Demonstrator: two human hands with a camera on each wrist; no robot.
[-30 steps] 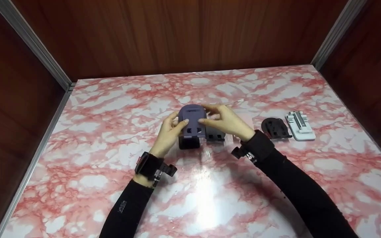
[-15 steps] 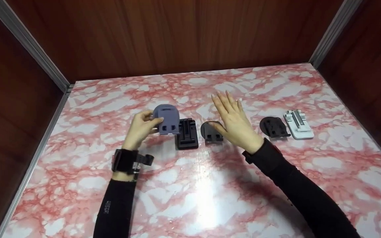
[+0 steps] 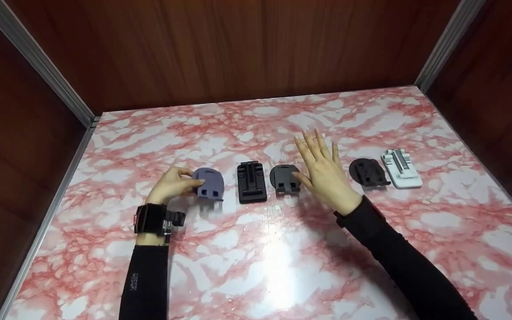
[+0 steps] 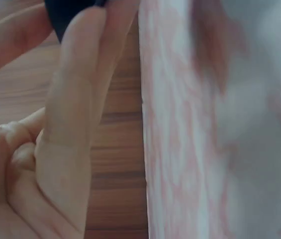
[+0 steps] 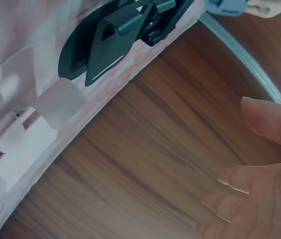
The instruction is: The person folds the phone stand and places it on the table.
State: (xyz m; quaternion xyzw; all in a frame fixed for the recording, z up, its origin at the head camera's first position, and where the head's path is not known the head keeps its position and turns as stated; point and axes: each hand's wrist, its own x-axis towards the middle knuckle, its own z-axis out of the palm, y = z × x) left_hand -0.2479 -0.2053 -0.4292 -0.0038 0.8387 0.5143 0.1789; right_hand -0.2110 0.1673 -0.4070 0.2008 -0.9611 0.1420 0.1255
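My left hand (image 3: pixel 171 183) pinches the left edge of a purple folding phone stand (image 3: pixel 209 183) between thumb and fingers, low over the table. Whether the stand touches the tabletop I cannot tell. In the left wrist view only a dark corner of it (image 4: pixel 65 15) shows at the top. To its right lie a black phone stand (image 3: pixel 252 182) and a dark grey round-backed one (image 3: pixel 285 178). My right hand (image 3: pixel 329 175) has its fingers spread and holds nothing; its thumb overlaps the grey stand's right edge in the head view.
Farther right lie a black round stand (image 3: pixel 368 172) and a white one (image 3: pixel 402 168), side by side. In the right wrist view a pale pink stand (image 5: pixel 31 132) shows, mostly covered by my right hand in the head view. Wooden panels (image 3: pixel 238 49) enclose the marbled table (image 3: pixel 220 266).
My left hand has carried the purple stand left and lower, away from the black one. My right hand has let go of the purple stand and moved right, fingers spread.
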